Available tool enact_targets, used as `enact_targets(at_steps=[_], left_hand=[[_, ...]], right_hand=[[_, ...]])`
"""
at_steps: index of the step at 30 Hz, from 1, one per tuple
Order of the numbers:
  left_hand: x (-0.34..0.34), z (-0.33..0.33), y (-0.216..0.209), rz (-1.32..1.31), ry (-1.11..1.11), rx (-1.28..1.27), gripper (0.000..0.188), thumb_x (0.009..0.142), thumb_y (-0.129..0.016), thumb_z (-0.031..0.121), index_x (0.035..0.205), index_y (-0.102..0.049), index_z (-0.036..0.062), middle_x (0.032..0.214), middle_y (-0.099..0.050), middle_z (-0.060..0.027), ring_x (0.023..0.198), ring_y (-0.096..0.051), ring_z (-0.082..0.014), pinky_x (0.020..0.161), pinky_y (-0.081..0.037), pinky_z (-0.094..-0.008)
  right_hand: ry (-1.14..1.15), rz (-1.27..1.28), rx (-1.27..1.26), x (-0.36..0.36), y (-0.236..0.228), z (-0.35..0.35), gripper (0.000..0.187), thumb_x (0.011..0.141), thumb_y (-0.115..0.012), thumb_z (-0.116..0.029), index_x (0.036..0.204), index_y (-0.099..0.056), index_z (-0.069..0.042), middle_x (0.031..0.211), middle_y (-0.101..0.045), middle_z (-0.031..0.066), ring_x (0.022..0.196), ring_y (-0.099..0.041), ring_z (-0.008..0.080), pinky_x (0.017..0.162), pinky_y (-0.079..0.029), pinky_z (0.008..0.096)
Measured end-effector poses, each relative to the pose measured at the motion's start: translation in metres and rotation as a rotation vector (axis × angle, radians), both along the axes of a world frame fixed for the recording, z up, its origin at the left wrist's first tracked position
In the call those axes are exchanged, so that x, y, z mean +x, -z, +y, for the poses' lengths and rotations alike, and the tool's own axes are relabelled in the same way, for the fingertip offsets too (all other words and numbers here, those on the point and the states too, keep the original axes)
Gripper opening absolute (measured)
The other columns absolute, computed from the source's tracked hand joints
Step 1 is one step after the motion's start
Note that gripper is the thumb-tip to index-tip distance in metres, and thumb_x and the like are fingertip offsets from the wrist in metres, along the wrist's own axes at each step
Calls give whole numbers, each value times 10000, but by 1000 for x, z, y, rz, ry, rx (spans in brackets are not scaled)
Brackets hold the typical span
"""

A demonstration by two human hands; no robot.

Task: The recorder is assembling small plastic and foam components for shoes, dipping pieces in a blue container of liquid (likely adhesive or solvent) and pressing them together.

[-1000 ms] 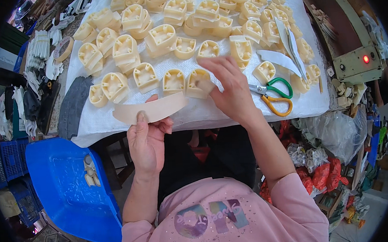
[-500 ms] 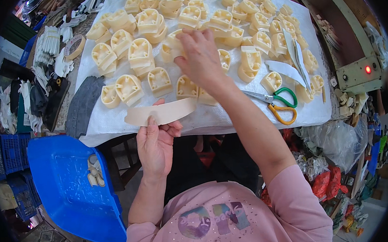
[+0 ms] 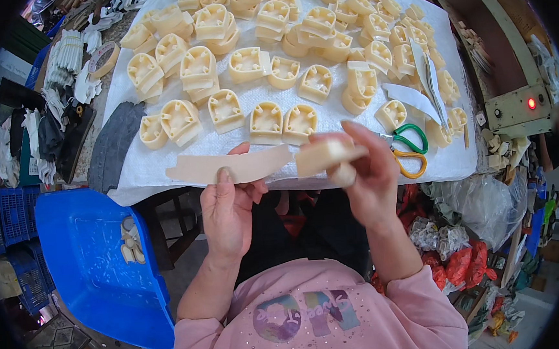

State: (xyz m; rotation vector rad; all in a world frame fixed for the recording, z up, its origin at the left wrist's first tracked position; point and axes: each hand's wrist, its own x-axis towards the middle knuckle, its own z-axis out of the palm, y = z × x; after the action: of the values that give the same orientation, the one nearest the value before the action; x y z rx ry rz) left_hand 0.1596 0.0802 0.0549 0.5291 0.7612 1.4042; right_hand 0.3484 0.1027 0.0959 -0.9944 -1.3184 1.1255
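My left hand (image 3: 226,217) pinches a long, slightly curved beige strip (image 3: 233,167) between thumb and fingers at the table's front edge. In my right hand (image 3: 377,177) is a cream plastic shoe heel (image 3: 322,156), tilted and a little blurred, close to the strip's right end. Whether the two touch I cannot tell. Many similar cream heels (image 3: 226,112), hollow on top with small posts inside, stand on the white cloth (image 3: 143,183). Scissors (image 3: 424,140) with one green and one orange handle lie right of my right hand, their blades mostly hidden behind it.
White curved pieces (image 3: 410,100) lie by the scissors. A dark grey sheet (image 3: 119,147) rests at the cloth's left edge, near a tape roll (image 3: 103,60). Below left stands a blue tub (image 3: 99,284) holding a few pieces. At right is a metal box (image 3: 518,112) with a lit red lamp.
My right hand has come back from among the heels toward me, with one heel now in it. The strip in my left hand has shifted slightly and lies flatter.
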Motion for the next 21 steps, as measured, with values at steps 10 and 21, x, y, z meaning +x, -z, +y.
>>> enact_targets(at_steps=[10,21], left_hand=[[47,-22,-17,-93,110,131,455,1001,-357,248,1296,-389,-97,1286,-480,-183,1201,-470,-226,1026,-364,-352],[55,-26,-33,-28,161,167,462,995,-334,240,1301,-382,-102,1331,-448,-198,1216,-469,-249,1025,-379,-371]], right_hand=[[44,-178,624,-9,20,-18,564,651,-561,185,1149,-552,-79,1084,-576,159,930,-563,306,806,-487,380],[121,-190,688,-1,20,-21,543,633,-584,165,1124,-568,-68,1070,-606,129,948,-572,312,798,-491,372]])
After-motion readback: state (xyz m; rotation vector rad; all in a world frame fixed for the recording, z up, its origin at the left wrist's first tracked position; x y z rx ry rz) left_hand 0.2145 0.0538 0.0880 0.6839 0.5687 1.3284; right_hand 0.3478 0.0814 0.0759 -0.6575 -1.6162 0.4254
